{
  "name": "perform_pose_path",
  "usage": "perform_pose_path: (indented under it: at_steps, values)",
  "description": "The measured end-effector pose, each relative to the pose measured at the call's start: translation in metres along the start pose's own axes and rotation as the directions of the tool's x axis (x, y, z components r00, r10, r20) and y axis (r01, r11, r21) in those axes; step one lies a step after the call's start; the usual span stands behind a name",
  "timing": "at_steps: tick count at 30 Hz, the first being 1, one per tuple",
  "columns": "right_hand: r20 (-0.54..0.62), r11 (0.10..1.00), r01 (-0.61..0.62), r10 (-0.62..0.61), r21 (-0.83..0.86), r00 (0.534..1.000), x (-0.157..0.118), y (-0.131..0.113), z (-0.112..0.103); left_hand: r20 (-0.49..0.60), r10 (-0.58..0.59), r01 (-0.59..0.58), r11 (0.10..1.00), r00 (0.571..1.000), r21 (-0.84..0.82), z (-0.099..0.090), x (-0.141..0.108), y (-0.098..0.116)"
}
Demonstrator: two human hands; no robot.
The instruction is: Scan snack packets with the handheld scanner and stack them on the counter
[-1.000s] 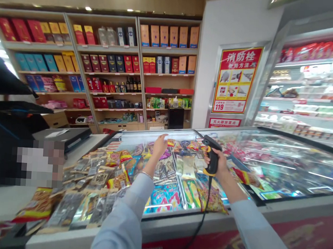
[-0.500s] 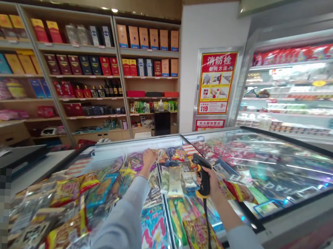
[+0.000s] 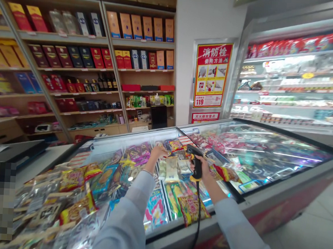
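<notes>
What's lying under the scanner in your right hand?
Below the black-and-yellow barcode scanner in the right hand lie colourful snack packets in the chest freezer. Whatever sits directly beneath the hand is covered by it and cannot be seen.

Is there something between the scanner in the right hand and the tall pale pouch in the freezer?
Yes, one thing: a small pale packet lies between the tall pale pouch and the black barcode scanner in the right hand.
</notes>
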State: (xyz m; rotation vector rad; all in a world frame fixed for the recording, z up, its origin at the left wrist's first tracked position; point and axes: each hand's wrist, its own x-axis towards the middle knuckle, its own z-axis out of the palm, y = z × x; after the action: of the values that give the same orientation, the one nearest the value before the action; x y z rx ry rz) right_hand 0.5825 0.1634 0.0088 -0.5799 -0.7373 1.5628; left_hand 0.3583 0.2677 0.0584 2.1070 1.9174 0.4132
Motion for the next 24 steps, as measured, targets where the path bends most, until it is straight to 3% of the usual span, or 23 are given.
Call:
perform_pose_path:
  at_steps: [3,7,10,13,18,22,24]
  values:
    - [-0.021,1.000,0.014,-0.014,0.007,1.000,-0.012,-0.012,0.008,-0.014,-0.004,0.004,1.000,1.000,0.017,-0.027,-0.030,-0.005]
    - [-0.047,0.999,0.042,-0.042,-0.001,0.998,-0.029,-0.028,0.033,-0.129,0.032,-0.032,0.999,0.991,0.007,-0.064,-0.080,-0.028]
    - [0.022,1.000,0.026,-0.026,0.001,0.999,-0.039,-0.023,0.069,-0.252,0.028,-0.037,0.999,0.967,-0.034,-0.087,-0.118,-0.053]
    - [0.111,0.999,-0.050,0.050,-0.007,0.993,-0.046,0.000,0.115,-0.371,-0.005,-0.017,0.998,0.929,-0.054,-0.101,-0.151,-0.080]
    - [0.195,0.982,-0.179,0.187,-0.059,0.963,-0.050,0.061,0.174,-0.544,-0.032,0.010,0.999,0.838,-0.045,-0.102,-0.190,-0.122]
    - [0.228,0.959,-0.241,0.270,-0.149,0.935,-0.048,0.108,0.187,-0.646,-0.091,0.057,0.996,0.758,-0.072,-0.080,-0.204,-0.147]
    - [0.237,0.960,-0.235,0.266,-0.152,0.934,-0.046,0.127,0.185,-0.664,-0.109,0.081,0.994,0.740,-0.072,-0.066,-0.205,-0.157]
